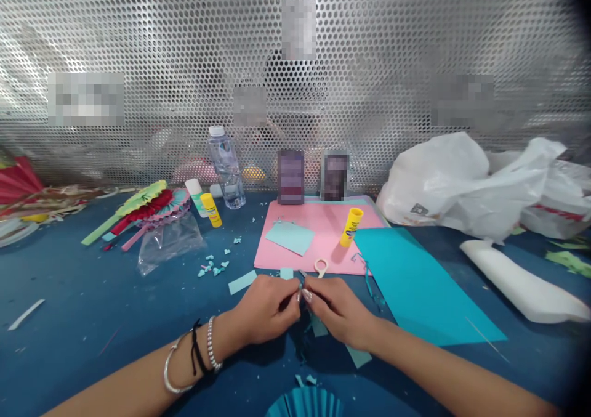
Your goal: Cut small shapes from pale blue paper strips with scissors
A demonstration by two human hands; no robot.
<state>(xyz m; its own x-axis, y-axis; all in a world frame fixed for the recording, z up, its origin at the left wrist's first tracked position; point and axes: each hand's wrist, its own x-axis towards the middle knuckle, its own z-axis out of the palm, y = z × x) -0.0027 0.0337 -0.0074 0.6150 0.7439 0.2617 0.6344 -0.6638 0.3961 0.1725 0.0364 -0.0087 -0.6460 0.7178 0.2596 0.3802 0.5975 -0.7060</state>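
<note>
My left hand [270,306] and my right hand [344,312] meet fingertip to fingertip over the table. Thumbs and fingers of both pinch a tiny light-blue paper piece [300,286], mostly hidden by the fingers. Just beyond my fingers show scissors [321,267] with a pale handle, their blades partly covered. Light-blue paper strips [242,282] lie beside my left hand, and another strip [358,356] sits under my right wrist. A pleated teal paper fan [305,403] is at the bottom edge, cut off by the frame.
Pink sheets [295,220] carry a light-blue card [290,238] and an upright yellow glue stick [352,227]. A teal sheet [425,287] lies right. Behind stand a water bottle [228,167] and two phones [290,177]. Finished paper fans [148,210] lie left, white plastic bags [434,180] right.
</note>
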